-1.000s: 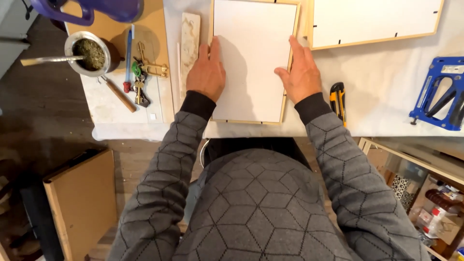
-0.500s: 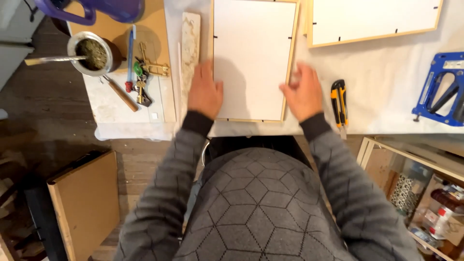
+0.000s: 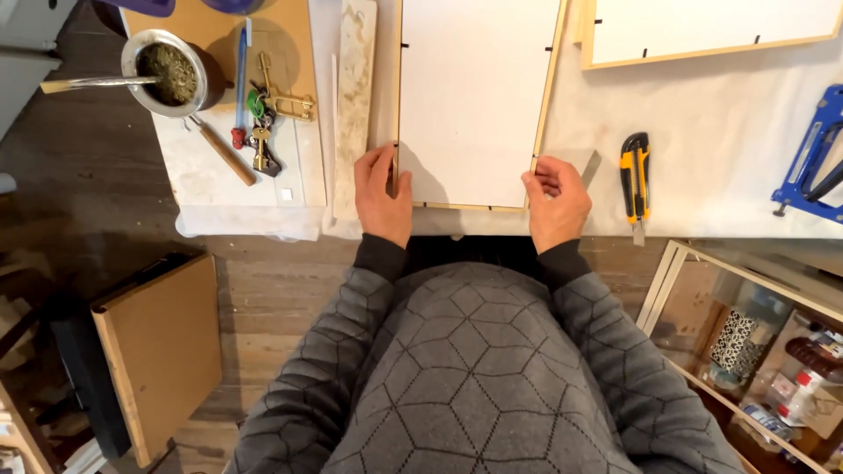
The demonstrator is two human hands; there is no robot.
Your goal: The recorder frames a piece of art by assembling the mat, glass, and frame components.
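Both hands grip the wooden frame [image 3: 474, 101] at centre frame. The left hand [image 3: 383, 195] pinches its left edge with curled fingers. The right hand [image 3: 557, 202] pinches its lower right corner.

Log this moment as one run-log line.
left hand: pinching frame's left edge | right hand: pinching right edge | picture frame: flat, back up, on white table cover | utility knife: right, untouched

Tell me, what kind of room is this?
Probably a home workshop for framing pictures: a wooden frame lies face down on the covered worktable, with a yellow utility knife and a blue clamp nearby.
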